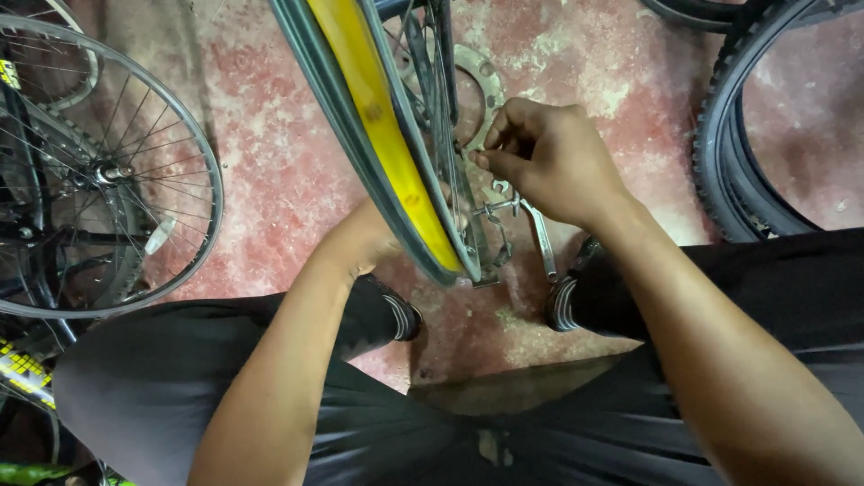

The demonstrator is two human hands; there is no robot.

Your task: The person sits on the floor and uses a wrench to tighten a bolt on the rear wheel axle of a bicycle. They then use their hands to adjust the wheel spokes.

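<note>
1. At centre, right hand (549,162) pinches a small part at the wheel (387,135) hub, fingertips closed on it; the part is too small to identify.
2. Just below that pinch, a wrench (540,236) lies on the floor (270,153).
3. Left of the pinch, left hand (360,241) sits behind the yellow-lined rim; its grip is hidden.
4. Far left, a spare wheel (108,171).

Spoked wheel (99,171) left; knobby tyre (729,135) right; worn red floor (279,153).

Floor (270,153): worn red-painted concrete, blotched with pale bare patches and grime. Left: bare spoked bicycle wheel (99,171) with silver rim, beside a dark frame. Right: black knobbly tyre (720,162) stood at the edge. Light was dim and even.
</note>
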